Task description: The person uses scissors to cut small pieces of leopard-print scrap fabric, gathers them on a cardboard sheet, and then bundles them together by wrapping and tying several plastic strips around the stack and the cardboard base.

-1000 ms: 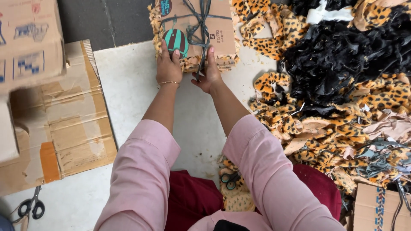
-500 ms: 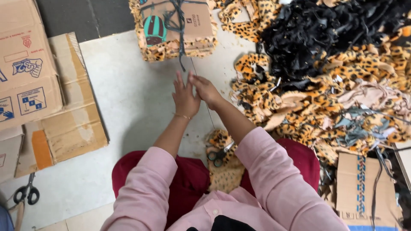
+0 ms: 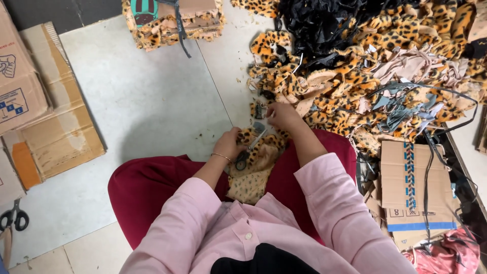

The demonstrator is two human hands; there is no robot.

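At your far left a pair of black-handled scissors (image 3: 13,219) lies on the floor (image 3: 147,106), below the flattened cardboard boxes (image 3: 48,127) stacked along that edge. Farther up, past the bare tiles, a tied bundle of leopard-print pieces (image 3: 175,20) sits with a black strap across it. In your lap, on the red trousers, rests a leopard-print fabric piece (image 3: 251,172), with a second pair of scissors (image 3: 249,150) lying on top of it. Your left hand (image 3: 229,144) rests on the left edge of that fabric, fingers curled down beside the scissor handles; you cannot tell from here whether it actually grips them. Your right hand (image 3: 284,115) is just above, at the top of the fabric, its fingers pinched closed on a small dark scrap at the edge of the pile. To the right spreads a big heap of leopard and black fabric offcuts (image 3: 365,66), and below it a cardboard box with blue tape (image 3: 411,187) lies beside your right knee.
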